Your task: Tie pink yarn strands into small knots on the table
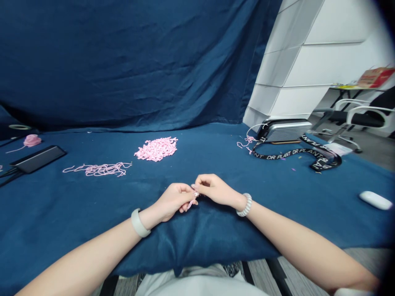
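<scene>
Blue padded cloth (197,242) lies nearest at six o'clock; just above it, the left hand (173,201) and right hand (214,190) pinch between nearly shut grips a limp, light pink cord (193,202), best held near its tip.

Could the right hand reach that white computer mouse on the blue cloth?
Probably yes: nothing stands between the right hand and the white computer mouse, though that hand holds pink cord.

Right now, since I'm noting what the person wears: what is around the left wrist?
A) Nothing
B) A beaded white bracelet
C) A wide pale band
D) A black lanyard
C: the left hand, at the pink cord, has a wide pale band around its wrist; the beaded white bracelet is on the other wrist.
</scene>
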`<state>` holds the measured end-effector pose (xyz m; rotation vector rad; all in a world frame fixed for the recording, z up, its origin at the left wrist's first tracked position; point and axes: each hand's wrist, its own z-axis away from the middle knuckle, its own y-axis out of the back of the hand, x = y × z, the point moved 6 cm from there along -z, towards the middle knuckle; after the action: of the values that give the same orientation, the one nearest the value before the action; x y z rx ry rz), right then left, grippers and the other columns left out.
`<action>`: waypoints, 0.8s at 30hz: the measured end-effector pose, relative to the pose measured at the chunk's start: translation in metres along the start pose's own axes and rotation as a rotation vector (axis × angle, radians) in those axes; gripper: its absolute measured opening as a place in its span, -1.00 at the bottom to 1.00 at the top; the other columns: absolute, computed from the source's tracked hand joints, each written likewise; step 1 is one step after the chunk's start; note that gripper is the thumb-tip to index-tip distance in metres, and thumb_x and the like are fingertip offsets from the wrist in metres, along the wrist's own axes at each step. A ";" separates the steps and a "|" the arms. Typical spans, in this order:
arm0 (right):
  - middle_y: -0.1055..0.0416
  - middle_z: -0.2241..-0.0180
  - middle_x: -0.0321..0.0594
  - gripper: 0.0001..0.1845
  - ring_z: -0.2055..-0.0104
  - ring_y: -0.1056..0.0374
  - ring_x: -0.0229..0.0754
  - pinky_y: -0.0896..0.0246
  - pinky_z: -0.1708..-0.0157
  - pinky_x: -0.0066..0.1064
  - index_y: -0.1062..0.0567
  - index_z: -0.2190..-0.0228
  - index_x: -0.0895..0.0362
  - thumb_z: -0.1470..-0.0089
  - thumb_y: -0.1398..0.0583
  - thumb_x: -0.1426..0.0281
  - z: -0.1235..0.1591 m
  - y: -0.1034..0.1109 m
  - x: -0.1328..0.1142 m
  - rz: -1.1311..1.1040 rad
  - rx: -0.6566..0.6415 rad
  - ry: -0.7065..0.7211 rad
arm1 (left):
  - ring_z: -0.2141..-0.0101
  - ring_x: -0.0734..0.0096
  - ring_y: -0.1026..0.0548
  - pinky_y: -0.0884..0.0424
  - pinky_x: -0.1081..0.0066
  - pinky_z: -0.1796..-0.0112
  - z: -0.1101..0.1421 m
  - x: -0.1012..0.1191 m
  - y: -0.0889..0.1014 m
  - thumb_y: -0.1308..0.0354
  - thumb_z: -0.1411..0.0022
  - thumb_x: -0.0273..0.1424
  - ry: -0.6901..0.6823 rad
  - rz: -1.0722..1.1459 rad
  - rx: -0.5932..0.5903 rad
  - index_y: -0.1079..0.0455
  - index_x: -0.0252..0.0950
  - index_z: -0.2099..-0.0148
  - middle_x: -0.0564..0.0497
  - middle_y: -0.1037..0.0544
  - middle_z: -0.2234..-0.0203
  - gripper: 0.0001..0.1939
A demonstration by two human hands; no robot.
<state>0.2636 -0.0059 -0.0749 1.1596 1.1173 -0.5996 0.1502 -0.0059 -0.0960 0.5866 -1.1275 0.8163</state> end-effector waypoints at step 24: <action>-0.27 0.58 -0.30 -0.53 0.53 -0.16 -0.46 -0.10 0.47 -0.59 -0.32 0.53 0.26 0.07 -0.13 0.05 -0.003 0.002 0.000 -0.267 0.055 -0.002 | 0.78 0.74 -0.17 -0.06 0.68 0.73 -0.001 -0.001 0.000 -0.15 0.03 -0.15 -0.028 0.000 -0.011 -0.33 -0.35 0.53 0.17 -0.29 0.81 -0.67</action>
<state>0.2644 -0.0025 -0.0740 1.0635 1.2711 -0.8413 0.1505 -0.0057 -0.0970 0.5904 -1.1574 0.8037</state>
